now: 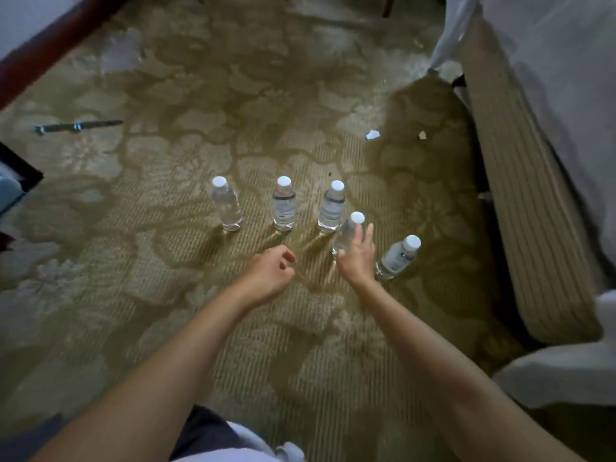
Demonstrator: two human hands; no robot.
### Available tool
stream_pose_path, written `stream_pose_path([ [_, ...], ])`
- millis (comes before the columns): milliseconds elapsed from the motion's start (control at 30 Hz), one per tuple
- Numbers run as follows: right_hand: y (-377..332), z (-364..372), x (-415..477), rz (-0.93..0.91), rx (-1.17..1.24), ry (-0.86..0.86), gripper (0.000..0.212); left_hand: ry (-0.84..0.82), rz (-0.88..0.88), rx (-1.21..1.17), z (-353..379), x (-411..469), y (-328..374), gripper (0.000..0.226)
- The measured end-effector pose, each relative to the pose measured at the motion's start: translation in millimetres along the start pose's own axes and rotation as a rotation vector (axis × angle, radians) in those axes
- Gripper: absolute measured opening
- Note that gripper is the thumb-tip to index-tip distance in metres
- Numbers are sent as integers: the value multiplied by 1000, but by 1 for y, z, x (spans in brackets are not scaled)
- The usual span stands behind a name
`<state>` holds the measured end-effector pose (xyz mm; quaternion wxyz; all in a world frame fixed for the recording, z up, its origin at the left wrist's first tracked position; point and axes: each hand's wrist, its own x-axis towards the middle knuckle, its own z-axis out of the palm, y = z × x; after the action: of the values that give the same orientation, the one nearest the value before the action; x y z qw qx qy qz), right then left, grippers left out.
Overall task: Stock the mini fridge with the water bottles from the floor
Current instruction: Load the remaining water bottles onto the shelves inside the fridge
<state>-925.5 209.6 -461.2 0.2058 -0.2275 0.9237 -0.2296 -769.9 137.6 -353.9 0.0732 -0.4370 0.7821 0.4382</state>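
Several clear water bottles with white caps stand on the patterned carpet. From the left: one bottle [226, 205], a second bottle [284, 205], a third bottle [331, 208], a fourth bottle [348, 233] and a fifth bottle [398, 258] nearest the bed. My right hand [358, 258] is wrapped around the fourth bottle, fingers on its side below the cap. My left hand [270, 273] hovers over the carpet just in front of the row, fingers loosely curled, holding nothing. The mini fridge is not clearly in view.
A bed with a striped base [520, 208] and white bedding [550, 78] fills the right side. A dark wooden edge [50, 48] runs along the upper left. A pen-like object [76, 126] and small paper scraps [372, 134] lie on the carpet.
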Motion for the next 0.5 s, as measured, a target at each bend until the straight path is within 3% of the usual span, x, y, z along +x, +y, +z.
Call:
stream_pose_path([
  [100, 7, -2, 25, -57, -168, 16, 77, -10, 11, 20, 3, 1, -1, 27],
  [200, 6, -4, 42, -47, -188, -52, 78, -29, 4, 43, 5, -3, -4, 28],
  [400, 8, -2, 44, -106, -152, 7, 44, -32, -25, 6, 2, -8, -10, 28],
  [500, 14, 6, 29, -151, -181, 18, 37, -28, -47, -33, -6, -13, -20, 27],
])
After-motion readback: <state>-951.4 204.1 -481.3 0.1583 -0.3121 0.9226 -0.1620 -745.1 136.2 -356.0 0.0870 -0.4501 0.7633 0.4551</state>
